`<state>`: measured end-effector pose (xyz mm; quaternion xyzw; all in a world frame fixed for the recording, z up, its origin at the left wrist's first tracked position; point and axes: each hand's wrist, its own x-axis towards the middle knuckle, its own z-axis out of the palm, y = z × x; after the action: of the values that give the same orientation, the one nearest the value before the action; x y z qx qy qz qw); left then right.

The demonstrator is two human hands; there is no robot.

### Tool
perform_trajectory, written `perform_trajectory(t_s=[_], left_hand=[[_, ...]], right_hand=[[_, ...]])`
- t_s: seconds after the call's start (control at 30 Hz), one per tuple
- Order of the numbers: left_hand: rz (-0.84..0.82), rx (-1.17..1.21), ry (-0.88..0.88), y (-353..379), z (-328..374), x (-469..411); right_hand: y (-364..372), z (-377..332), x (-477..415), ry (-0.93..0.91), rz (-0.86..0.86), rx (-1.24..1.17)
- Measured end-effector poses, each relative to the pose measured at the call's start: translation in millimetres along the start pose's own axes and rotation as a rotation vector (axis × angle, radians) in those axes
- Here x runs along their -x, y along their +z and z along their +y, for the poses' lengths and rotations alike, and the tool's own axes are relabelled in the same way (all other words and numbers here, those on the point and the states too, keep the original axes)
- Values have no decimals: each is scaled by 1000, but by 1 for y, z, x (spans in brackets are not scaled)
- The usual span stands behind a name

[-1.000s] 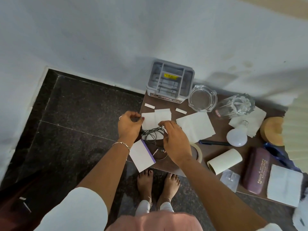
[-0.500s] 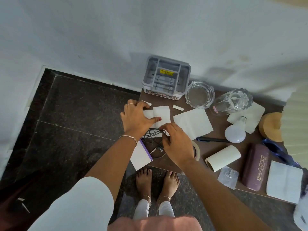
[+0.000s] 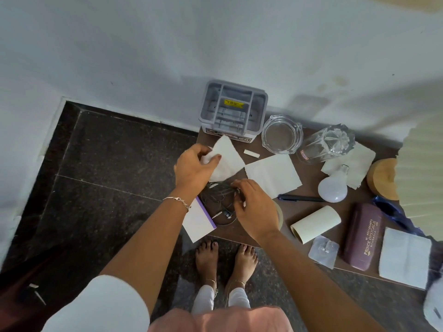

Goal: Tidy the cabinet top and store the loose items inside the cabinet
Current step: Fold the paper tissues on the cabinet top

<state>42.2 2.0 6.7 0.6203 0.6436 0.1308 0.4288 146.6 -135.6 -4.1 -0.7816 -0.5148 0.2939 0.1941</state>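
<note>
The left hand [image 3: 194, 168] grips a paper [image 3: 226, 159]. Thumb and fingers curl round its near corner and hold it raised off the cabinet top [image 3: 303, 209]. Below that wrist a notepad [image 3: 199, 220] juts over the top's edge. Just beyond the raised paper stands an organizer [image 3: 233, 111]. Between the two sets of fingers a tangled cable [image 3: 219, 200] lies loose on the top. The right hand [image 3: 257, 208] curls its fingertips onto the cable's right side and appears to pinch a loop. To the right of those fingers lie a second paper [image 3: 273, 174], a pen [image 3: 299, 198], a bulb [image 3: 333, 188], a roll [image 3: 316, 222] and a case [image 3: 362, 236], none of them touched.

The step in hand looks like gathering the papers and the cable. The task seems early, since most of the clutter remains. Next, the limp paper wants stacking with its fellow. The cable wants bundling, so that no plug trails, before anything goes inside.
</note>
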Motion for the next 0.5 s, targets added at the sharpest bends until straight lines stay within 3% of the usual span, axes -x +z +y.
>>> perform_trajectory(t_s=[0.13,0.3,0.43,0.5], left_hand=[[7,292,-112,-18,5,6],[-31,493,-177,-36,19,18],[-88,683,-249,-47,30,29],[-128,739,-280,-49,33,36]], right_hand=[[1,4,-1,21,-12,-19],[-8,-3,1,45,-12,-95],[-20,-23,7,104,186,-377],[-26,-37,4,256,267,-663]])
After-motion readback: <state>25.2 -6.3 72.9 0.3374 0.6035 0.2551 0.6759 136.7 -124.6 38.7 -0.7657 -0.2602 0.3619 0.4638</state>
